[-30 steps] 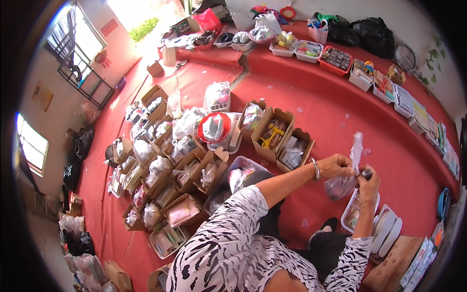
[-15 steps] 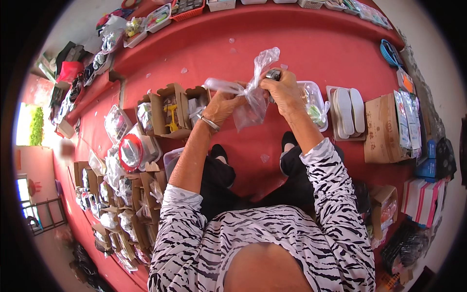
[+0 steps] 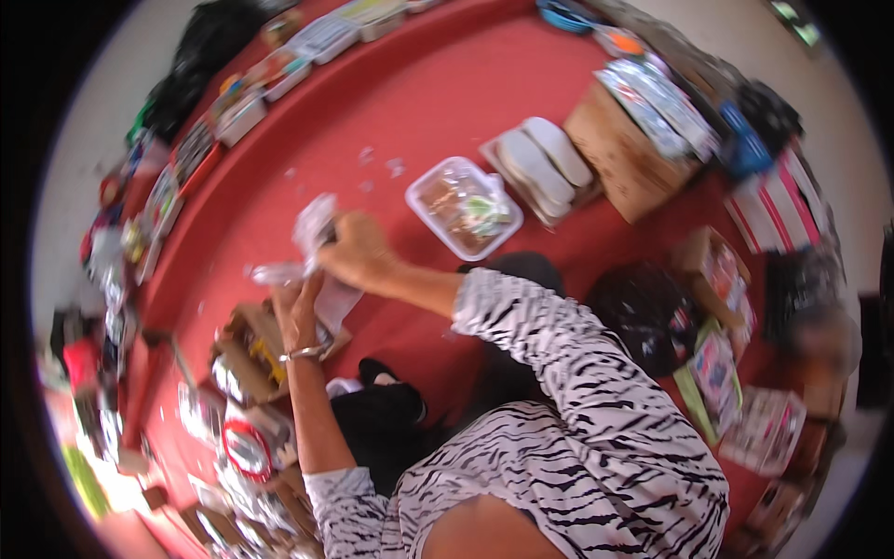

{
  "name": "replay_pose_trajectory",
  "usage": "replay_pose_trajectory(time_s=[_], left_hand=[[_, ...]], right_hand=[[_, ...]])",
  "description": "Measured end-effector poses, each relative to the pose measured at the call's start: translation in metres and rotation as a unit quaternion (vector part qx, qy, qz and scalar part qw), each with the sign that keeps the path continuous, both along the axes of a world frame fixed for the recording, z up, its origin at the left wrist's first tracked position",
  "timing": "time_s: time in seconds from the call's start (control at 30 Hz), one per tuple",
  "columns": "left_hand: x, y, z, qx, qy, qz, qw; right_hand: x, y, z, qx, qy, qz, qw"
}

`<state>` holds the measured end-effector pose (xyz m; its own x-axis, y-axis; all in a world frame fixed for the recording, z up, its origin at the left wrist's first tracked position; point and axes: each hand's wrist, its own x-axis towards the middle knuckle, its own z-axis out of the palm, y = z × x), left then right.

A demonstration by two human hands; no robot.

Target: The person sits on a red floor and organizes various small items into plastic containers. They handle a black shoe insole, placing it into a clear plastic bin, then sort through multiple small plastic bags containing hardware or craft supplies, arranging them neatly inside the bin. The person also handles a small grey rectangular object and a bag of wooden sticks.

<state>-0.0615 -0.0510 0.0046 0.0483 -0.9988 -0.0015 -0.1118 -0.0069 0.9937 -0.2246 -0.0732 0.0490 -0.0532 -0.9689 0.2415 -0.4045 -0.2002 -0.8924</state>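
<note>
A clear, knotted plastic bag (image 3: 337, 300) is held up in front of me over the red floor, smeared by motion. My left hand (image 3: 298, 312), with a bracelet at the wrist, is closed on it below the knot. My right hand (image 3: 358, 253) is curled in a fist against the bag's upper part, around a small dark and silver tool that is mostly hidden by the fingers. To the right of that hand stands a white plastic tub (image 3: 434, 232) with small bagged items inside.
Pale insoles (image 3: 535, 170) lie in a tray beyond the tub, beside a cardboard box (image 3: 619, 154). A black plastic bag (image 3: 643, 312) sits at right. Open cardboard boxes (image 3: 256, 340) and a red-rimmed container (image 3: 247, 450) stand at left. Tubs line a raised red ledge (image 3: 279, 121).
My view has swung to the right, so the hands and bag appear further left and the tub nearer the middle. Both hands keep hold. The tool is less visible.
</note>
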Motion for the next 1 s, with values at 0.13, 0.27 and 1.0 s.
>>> replay_pose_trajectory(time_s=[0.13,0.27,1.0], left_hand=[[-0.016,-0.006,0.000,-0.093,-0.338,0.150,0.924],[-0.011,-0.010,0.018,0.004,-0.109,0.230,0.967],[0.008,-0.004,0.009,-0.017,0.054,0.171,0.984]], right_hand=[[0.001,0.009,-0.012,0.009,0.000,-0.001,1.000],[-0.008,0.012,-0.014,0.008,-0.026,0.007,1.000],[-0.013,0.002,0.001,0.253,-0.355,0.200,0.878]])
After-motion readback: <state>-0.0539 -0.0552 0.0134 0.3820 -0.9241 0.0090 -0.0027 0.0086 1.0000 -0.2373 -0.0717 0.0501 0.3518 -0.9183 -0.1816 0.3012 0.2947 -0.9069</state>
